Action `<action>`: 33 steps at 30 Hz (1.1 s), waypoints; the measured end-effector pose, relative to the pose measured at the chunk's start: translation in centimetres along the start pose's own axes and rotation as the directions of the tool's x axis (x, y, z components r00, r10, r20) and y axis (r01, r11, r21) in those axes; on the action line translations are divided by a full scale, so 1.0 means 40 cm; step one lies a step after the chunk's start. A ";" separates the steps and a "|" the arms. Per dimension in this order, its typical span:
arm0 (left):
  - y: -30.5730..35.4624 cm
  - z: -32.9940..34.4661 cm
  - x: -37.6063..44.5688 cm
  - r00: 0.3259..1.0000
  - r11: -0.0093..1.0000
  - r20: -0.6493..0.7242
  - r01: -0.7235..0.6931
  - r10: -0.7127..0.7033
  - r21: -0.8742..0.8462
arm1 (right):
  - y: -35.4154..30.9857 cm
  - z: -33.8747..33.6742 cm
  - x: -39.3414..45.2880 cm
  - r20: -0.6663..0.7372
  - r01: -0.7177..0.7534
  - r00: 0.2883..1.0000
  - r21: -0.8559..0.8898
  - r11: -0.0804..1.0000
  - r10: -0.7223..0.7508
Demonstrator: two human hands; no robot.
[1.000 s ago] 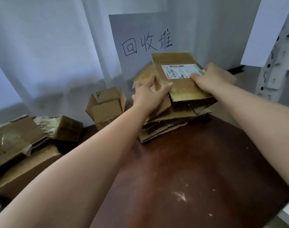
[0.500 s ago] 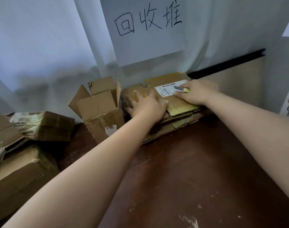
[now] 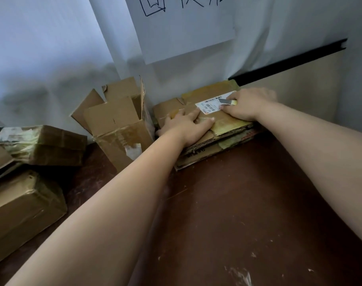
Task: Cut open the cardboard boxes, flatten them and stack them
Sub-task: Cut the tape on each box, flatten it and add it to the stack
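Observation:
A stack of flattened cardboard boxes (image 3: 213, 149) lies at the back of the dark brown table (image 3: 238, 213), against the white wall. The top flattened box (image 3: 227, 124) carries a white shipping label (image 3: 211, 103). My left hand (image 3: 188, 125) presses flat on the left part of that top box, fingers spread. My right hand (image 3: 248, 104) rests on its right part and grips a small box cutter (image 3: 227, 102) with a yellow body, its blade lying over the label.
An open, upright cardboard box (image 3: 118, 120) stands just left of the stack. Further left lie a taped box (image 3: 46, 145) and a larger closed box (image 3: 21, 209). A white paper sign (image 3: 182, 27) with handwriting hangs on the wall above.
The flattened box came down from a raised tilt onto the stack. Both hands now press it flat, and the view has moved closer and lower.

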State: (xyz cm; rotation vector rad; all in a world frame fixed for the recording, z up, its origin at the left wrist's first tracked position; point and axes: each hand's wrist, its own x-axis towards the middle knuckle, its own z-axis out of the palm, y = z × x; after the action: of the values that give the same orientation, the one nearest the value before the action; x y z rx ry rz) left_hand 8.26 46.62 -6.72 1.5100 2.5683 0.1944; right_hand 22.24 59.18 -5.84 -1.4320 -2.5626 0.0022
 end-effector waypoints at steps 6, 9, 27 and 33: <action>0.023 0.013 -0.068 1.000 0.999 -0.016 0.018 -0.017 0.031 | 0.011 -0.012 -0.043 0.017 0.026 1.000 0.000 1.000 -0.026; 0.023 0.029 -0.095 0.998 0.999 -0.068 0.010 -0.006 0.050 | 0.003 0.001 -0.079 -0.039 0.020 0.999 -0.072 0.997 -0.023; 0.058 -0.055 -0.166 0.941 0.994 -0.327 -0.106 0.093 -0.019 | 0.016 -0.107 -0.209 -0.157 0.027 0.987 0.056 0.998 -0.018; 0.059 -0.086 -0.248 0.901 0.975 -0.384 -0.222 0.205 -0.001 | -0.011 -0.169 -0.266 -0.301 0.047 0.953 0.091 0.995 -0.017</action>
State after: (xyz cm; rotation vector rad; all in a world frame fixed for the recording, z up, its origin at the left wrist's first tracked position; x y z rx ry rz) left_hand 14.33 38.98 -2.21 1.8994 2.6429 0.6288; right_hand 28.49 49.31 -1.07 -1.2481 -2.3043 -0.0873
